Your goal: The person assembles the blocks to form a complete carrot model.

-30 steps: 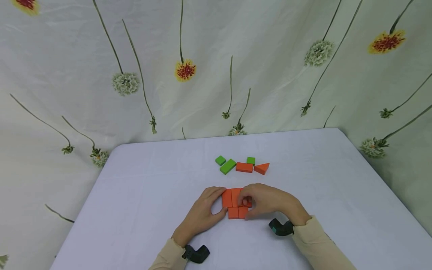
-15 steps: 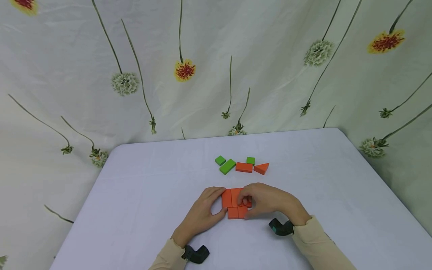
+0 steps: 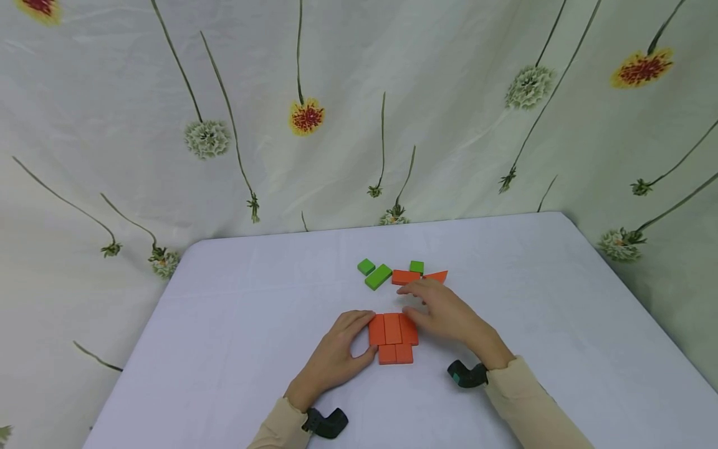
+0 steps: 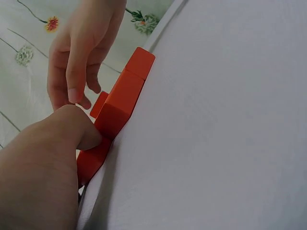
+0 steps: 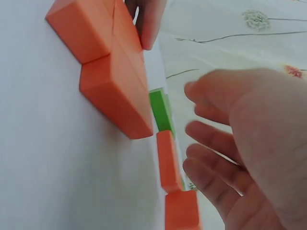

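Several orange blocks lie flat against one another on the table, three longer ones behind two smaller ones. My left hand holds the leftmost long block, index fingertip at its far corner and thumb at its near end. In the left wrist view, the thumb presses the orange side. My right hand is beyond the group's right side, fingers loosely spread with nothing in them. Its thumb overlaps the right long block's far corner in the head view. Its fingertips are close to an orange rectangular block and an orange triangular block.
Two green blocks, a small one and a longer one, lie to the left of the far orange pieces. Another green block sits behind the orange rectangle. A white cloth covers the table; a flowered curtain hangs behind it.
My right hand has let go of the right part of the orange group and moved away toward the far blocks, its fingers spreading. The left hand has stayed in place.
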### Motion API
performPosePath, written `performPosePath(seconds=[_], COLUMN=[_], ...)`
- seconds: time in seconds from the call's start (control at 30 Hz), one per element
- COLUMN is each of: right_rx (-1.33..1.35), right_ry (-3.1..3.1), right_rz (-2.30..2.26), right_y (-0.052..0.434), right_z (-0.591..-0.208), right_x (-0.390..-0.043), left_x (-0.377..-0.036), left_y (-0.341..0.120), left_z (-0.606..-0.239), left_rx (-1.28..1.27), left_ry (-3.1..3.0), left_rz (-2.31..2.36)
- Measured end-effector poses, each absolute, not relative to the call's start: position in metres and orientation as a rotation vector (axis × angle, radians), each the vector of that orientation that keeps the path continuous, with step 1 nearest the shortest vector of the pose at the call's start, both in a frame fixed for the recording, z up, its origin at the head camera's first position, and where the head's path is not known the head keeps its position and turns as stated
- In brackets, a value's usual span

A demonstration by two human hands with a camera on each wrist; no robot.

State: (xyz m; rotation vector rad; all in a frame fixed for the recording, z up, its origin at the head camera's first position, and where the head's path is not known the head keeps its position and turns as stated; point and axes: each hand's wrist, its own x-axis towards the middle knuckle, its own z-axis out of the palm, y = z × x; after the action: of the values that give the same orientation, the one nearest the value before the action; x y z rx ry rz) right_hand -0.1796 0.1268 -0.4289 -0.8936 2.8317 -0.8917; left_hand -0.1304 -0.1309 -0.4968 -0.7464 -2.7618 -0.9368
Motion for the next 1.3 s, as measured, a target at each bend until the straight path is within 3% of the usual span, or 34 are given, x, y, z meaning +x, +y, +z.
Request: performPosePath(seconds=[0.3, 0.73, 1.3], right_rx=[-0.710, -0.768, -0.648], right_ry=[2.906, 3.029, 3.057], right_rz=[-0.925, -0.856, -0.751], right_y=[0.132, 0.136, 0.137], right_z=[-0.450, -0.457, -0.449], right_x=[-0.192, -0.196, -0.197], left_x=[-0.130, -0.130, -0.131], left_y=[-0.131, -0.131, -0.131], left_z=[-0.498, -0.500, -0.498], left_rx=[-0.743, -0.742, -0.743], left_ry=[-2.759, -2.755, -2.750], left_rz=[-0.927, -0.919, -0.926])
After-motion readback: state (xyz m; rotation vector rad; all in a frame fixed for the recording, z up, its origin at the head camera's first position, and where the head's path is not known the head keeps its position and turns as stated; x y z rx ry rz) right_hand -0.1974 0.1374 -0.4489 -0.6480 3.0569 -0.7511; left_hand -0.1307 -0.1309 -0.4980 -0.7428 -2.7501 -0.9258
